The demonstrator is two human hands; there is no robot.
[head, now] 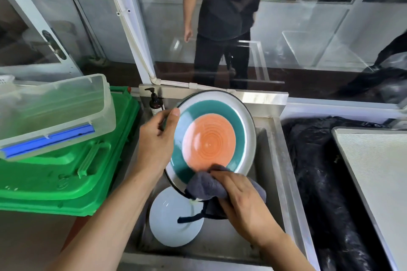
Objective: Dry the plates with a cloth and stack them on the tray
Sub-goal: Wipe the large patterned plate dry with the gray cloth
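1. Head view: my left hand (157, 138) gripped the left rim of the tilted orange-and-teal plate (210, 136), held above the steel sink (273, 160).
2. My right hand (240, 196) pressed a grey cloth (209, 185) against the plate's lower edge, fingers curled round it.
3. A white plate (174, 222) lay in the sink below; the grey tray (378, 171) sat to the right.
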